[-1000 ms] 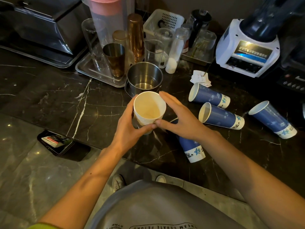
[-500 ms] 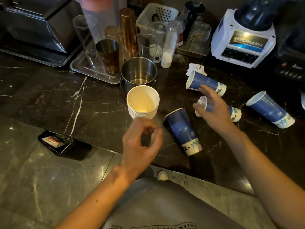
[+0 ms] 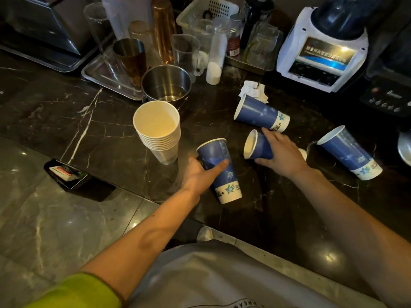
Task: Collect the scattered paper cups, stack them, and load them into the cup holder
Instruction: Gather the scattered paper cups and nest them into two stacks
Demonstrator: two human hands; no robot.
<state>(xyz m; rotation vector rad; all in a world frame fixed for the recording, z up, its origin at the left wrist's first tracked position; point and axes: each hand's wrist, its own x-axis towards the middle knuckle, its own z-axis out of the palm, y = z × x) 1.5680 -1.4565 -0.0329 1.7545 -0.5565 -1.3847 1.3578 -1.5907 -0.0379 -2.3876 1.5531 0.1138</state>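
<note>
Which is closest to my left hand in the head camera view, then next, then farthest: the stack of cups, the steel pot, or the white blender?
From the left hand:
1. Stack of cups, just up and left of it on the counter.
2. Steel pot, behind the stack, by the tray.
3. White blender, far back on the right.

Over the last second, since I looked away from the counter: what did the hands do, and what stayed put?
Both hands let go of the stack of cups, which now stands alone. The left hand dropped to the nearest lying cup and closed around it; the right hand reached out and gripped the middle cup. The far cup, the right-end cup and the steel pot stayed put.
</note>
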